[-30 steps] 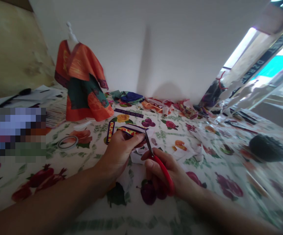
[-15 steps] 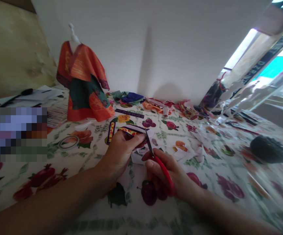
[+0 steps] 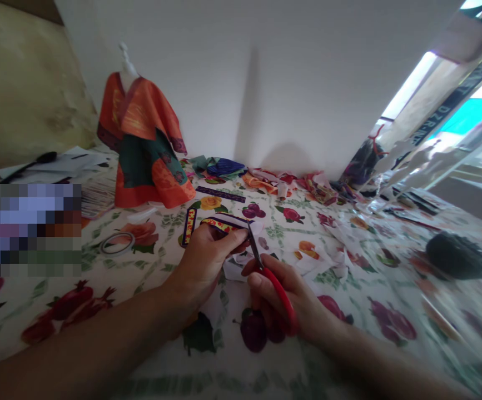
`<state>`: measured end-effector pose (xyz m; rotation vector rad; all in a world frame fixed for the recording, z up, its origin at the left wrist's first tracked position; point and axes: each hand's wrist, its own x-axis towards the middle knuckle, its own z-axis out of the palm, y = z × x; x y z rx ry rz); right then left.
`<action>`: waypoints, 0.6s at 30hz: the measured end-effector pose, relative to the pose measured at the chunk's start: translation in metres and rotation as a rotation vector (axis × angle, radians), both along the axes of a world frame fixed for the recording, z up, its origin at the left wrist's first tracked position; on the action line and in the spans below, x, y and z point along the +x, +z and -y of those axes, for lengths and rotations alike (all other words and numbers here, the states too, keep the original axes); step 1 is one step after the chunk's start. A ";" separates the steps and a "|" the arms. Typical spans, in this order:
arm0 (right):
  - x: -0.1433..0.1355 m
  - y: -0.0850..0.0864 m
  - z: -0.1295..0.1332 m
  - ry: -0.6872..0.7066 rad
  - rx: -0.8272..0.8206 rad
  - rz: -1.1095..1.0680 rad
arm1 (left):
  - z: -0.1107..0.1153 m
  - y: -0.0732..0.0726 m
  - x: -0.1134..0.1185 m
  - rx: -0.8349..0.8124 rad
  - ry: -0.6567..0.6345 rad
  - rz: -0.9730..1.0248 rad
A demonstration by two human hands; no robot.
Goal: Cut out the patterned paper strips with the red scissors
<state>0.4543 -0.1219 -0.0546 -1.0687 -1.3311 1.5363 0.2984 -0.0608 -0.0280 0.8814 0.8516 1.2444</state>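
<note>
Head view: the left hand [image 3: 207, 247] pinches a yellow-and-red patterned strip [image 3: 219, 224] edged in dark purple, the thumb pressed on top. The strip sits at 1 o'clock from that hand's middle and at about 10 o'clock from the right hand [image 3: 276, 283]. The right hand is closed round red-handled scissors [image 3: 282, 300], whose blades point to 11 o'clock, tips at the strip's near-right end; how far apart the blades stand I cannot tell.

From the left hand, a 2nd yellow strip [image 3: 189, 226] lies on the tablecloth [image 3: 169, 355] just beside it at 11 o'clock, and a dark purple strip [image 3: 220, 194] farther off at 1 o'clock. A tape roll [image 3: 117, 243] lies flat at 9 o'clock. At 11 o'clock, well apart, a white dress form [image 3: 127, 65] wears an orange and green robe [image 3: 140, 139].

From the right hand, a dark bundle [image 3: 361, 158] stands between 1 and 2 o'clock; whether it is a bag, and what it holds, I cannot tell. A slanted sign [image 3: 445, 114] at 2 o'clock shows the letters "DZR"; the rest is too blurred to read.
</note>
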 end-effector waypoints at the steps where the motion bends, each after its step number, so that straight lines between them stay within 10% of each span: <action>1: 0.000 0.000 0.000 0.002 0.004 -0.001 | 0.000 0.000 0.000 -0.004 0.002 -0.005; 18: -0.001 0.003 0.001 -0.002 -0.005 -0.013 | 0.008 0.007 0.000 -0.011 0.006 0.002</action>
